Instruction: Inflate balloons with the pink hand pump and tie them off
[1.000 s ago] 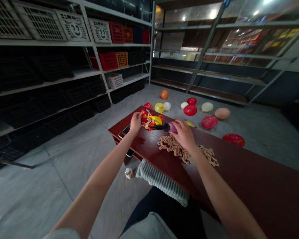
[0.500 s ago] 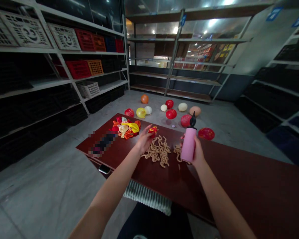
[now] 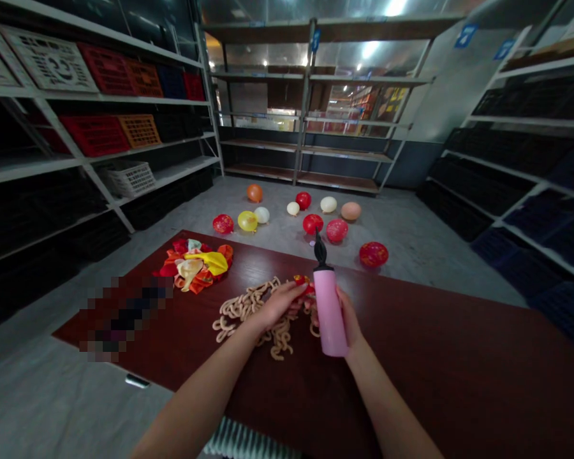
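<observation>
The right hand (image 3: 349,325) is closed around a pink hand pump (image 3: 330,312), which stands upright with its black nozzle on top. The left hand (image 3: 278,306) pinches a small red balloon (image 3: 302,284) just beside the pump, over a tan twisted pile (image 3: 251,309) in the middle of the bench (image 3: 459,389).

pump: pink cylindrical plastic hand pump (image 3: 330,312) | pose: stood nearly upright, black nozzle (image 3: 320,250) pointing up | hold: clasped by the right grip (image 3: 348,319) | balloon: small deflated red balloon (image 3: 302,284) | state: limp, uninflated | pose: pinched in the left grip (image 3: 280,306), just beside the pump
</observation>
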The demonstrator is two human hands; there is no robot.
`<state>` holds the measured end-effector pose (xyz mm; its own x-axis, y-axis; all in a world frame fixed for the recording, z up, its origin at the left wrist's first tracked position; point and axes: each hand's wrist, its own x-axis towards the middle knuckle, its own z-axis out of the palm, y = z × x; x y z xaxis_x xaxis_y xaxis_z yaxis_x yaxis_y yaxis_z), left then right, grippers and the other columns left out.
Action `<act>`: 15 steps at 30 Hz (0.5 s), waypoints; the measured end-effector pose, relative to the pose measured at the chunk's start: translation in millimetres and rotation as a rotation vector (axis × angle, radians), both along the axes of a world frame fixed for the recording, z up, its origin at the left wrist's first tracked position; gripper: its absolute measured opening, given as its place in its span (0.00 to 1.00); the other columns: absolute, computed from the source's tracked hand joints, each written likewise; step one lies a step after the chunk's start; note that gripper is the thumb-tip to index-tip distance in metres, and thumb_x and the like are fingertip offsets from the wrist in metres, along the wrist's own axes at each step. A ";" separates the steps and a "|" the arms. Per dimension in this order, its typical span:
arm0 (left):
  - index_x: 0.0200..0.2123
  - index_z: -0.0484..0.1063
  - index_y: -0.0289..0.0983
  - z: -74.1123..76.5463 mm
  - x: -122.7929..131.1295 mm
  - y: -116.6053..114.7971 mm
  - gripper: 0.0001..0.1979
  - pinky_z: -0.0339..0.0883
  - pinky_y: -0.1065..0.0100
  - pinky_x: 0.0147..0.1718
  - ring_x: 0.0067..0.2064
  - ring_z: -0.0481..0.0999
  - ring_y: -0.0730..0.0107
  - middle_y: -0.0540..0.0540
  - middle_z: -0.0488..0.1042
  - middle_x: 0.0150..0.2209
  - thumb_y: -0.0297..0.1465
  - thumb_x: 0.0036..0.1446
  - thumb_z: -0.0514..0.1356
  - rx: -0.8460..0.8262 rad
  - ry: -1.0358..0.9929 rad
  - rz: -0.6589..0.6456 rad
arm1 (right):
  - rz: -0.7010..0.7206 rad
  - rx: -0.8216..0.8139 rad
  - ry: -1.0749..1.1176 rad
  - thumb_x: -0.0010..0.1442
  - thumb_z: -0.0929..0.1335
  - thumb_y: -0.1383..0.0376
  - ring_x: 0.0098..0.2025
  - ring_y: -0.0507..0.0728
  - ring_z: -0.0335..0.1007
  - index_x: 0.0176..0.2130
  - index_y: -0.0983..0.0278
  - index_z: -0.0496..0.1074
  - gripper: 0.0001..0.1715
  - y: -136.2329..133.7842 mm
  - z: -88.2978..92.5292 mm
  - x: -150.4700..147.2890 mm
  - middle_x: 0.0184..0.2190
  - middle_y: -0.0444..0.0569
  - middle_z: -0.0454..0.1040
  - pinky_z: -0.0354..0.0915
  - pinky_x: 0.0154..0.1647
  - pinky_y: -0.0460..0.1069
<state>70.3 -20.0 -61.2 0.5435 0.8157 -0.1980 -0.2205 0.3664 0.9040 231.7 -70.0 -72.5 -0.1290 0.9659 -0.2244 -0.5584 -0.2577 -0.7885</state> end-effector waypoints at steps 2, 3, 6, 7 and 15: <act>0.31 0.70 0.34 5.5 -5.1 -2.4 0.22 0.48 0.73 0.23 0.23 0.60 0.77 0.48 0.70 0.26 0.47 0.47 0.69 0.055 0.002 -0.086 | 0.040 -0.007 0.021 0.56 0.67 0.39 0.20 0.52 0.68 0.47 0.62 0.75 0.34 0.0 -0.2 1.2 0.27 0.47 0.77 0.63 0.19 0.46; 0.32 0.71 0.34 7.7 -7.5 -2.8 0.20 0.51 0.72 0.25 0.25 0.62 0.76 0.48 0.71 0.27 0.44 0.48 0.70 0.080 0.016 -0.113 | 0.052 -0.008 0.035 0.56 0.67 0.40 0.21 0.52 0.68 0.48 0.62 0.75 0.34 0.3 0.8 2.9 0.27 0.46 0.77 0.64 0.19 0.46; 0.33 0.74 0.33 10.6 -14.1 -0.2 0.17 0.58 0.71 0.29 0.28 0.65 0.75 0.48 0.72 0.29 0.42 0.51 0.69 0.159 0.095 -0.166 | 0.035 -0.008 0.068 0.54 0.69 0.40 0.21 0.51 0.69 0.49 0.62 0.74 0.35 1.6 7.1 10.3 0.24 0.45 0.75 0.66 0.21 0.45; 0.34 0.75 0.33 10.5 -16.3 1.6 0.18 0.58 0.71 0.30 0.28 0.66 0.75 0.47 0.74 0.29 0.43 0.52 0.68 0.185 0.114 -0.192 | 0.009 -0.010 0.072 0.53 0.70 0.40 0.21 0.51 0.69 0.49 0.62 0.74 0.36 1.8 9.8 13.0 0.23 0.45 0.75 0.67 0.21 0.45; 0.44 0.80 0.34 17.8 -36.1 4.8 0.16 0.67 0.69 0.33 0.32 0.76 0.71 0.38 0.80 0.42 0.39 0.59 0.65 0.175 0.134 -0.489 | -0.088 0.040 0.056 0.51 0.72 0.40 0.21 0.51 0.69 0.51 0.61 0.73 0.38 -2.4 23.4 26.2 0.24 0.44 0.75 0.67 0.20 0.44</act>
<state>34.2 -15.2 -43.3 0.8475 0.5010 -0.1756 0.0596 0.2388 0.9692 257.9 -72.4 -49.1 -0.0551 0.9822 -0.1798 -0.6212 -0.1747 -0.7639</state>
